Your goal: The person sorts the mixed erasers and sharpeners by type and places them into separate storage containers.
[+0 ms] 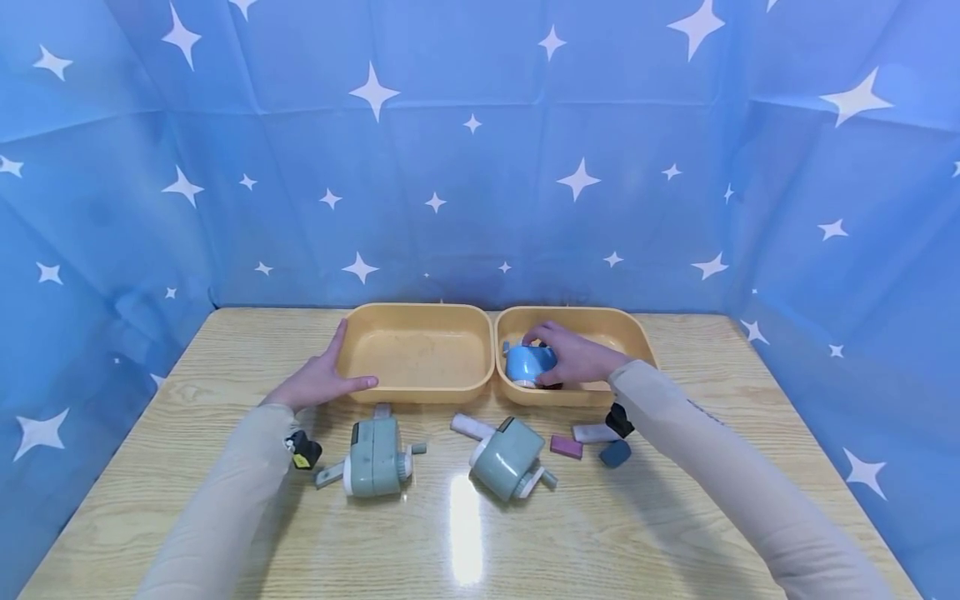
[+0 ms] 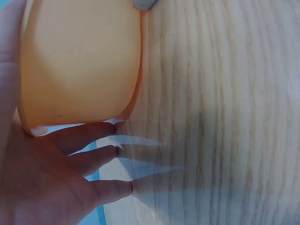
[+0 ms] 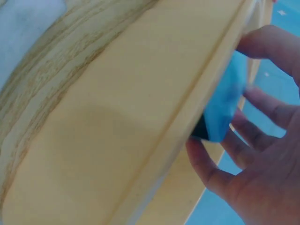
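My right hand reaches into the right tan tray and grips a blue hand-crank pencil sharpener, thumb on the near side and fingers on the far side. In the right wrist view the tray's wall hides part of the blue sharpener. My left hand rests against the left end of the left tan tray, its thumb along the front corner. Spread, straight fingers lie by that tray's outer wall in the left wrist view. Inside the left tray only bare bottom shows.
Two grey-green crank pencil sharpeners, one at left and one nearer the middle, lie before the trays. Right of them are a pink block, a pale block and a dark blue block. A starry blue curtain encloses the table.
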Tool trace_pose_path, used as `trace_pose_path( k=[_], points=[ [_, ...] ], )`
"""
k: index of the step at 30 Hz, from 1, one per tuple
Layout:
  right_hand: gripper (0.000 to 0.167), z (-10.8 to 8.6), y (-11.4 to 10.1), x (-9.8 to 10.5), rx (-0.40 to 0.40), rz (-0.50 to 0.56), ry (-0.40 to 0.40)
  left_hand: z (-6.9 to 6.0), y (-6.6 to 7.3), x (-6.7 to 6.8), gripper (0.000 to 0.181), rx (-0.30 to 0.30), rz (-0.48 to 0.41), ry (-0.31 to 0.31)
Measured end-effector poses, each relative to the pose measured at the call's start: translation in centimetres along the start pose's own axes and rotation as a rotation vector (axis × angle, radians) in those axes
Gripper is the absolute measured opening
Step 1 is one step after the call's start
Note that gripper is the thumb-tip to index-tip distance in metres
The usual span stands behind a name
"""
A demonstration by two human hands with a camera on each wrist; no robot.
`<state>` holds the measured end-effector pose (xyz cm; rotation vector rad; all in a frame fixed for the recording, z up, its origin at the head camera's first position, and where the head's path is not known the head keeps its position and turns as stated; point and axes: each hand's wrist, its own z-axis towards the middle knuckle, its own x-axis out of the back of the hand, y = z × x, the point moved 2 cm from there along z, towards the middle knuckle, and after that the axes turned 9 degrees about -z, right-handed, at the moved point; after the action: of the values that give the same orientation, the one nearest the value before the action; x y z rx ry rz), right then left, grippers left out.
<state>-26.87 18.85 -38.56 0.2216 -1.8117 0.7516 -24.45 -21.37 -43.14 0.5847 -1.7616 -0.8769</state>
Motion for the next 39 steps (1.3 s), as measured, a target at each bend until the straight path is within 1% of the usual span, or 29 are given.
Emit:
trace_pose_path(
  k=[2, 6, 12, 16, 19, 27, 31, 39],
  points=[
    [0.051, -0.1, 0.1, 0.1, -0.006, 0.025, 0.001, 0.0, 0.1, 0.1, 0.122, -0.006, 0.005, 0.001],
    [0.051, -0.2, 0.0, 0.3, 0.017, 0.044, 0.012, -0.1, 0.2, 0.2, 0.123, -0.014, 0.005, 0.005],
    [0.056, -0.3, 0.1, 0.2, 0.055, 0.075, 0.026, -0.2, 0.2, 0.2, 0.123, 0.003, 0.0, -0.005],
    [0.057, -0.7, -0.1, 0.4, 0.066, 0.093, 0.033, -0.2, 0.2, 0.1, 0.122, 0.008, 0.009, -0.005],
    [0.056, -1.0, -0.2, 0.5, 0.077, 0.096, 0.047, -0.2, 0.2, 0.1, 0.122, 0.008, 0.012, 0.0],
    [0.055, -2.0, -0.2, 0.8, 0.141, 0.103, 0.097, -0.1, 0.2, 0.0, 0.123, 0.007, 0.003, -0.004],
    [0.054, -2.5, -0.2, 0.8, 0.146, 0.087, 0.116, -0.1, 0.3, 0.0, 0.122, -0.004, 0.008, -0.007],
    [0.055, -3.6, -0.8, 0.6, 0.146, 0.088, 0.111, -0.1, 0.4, 0.0, 0.123, -0.001, 0.015, -0.007]
  ],
)
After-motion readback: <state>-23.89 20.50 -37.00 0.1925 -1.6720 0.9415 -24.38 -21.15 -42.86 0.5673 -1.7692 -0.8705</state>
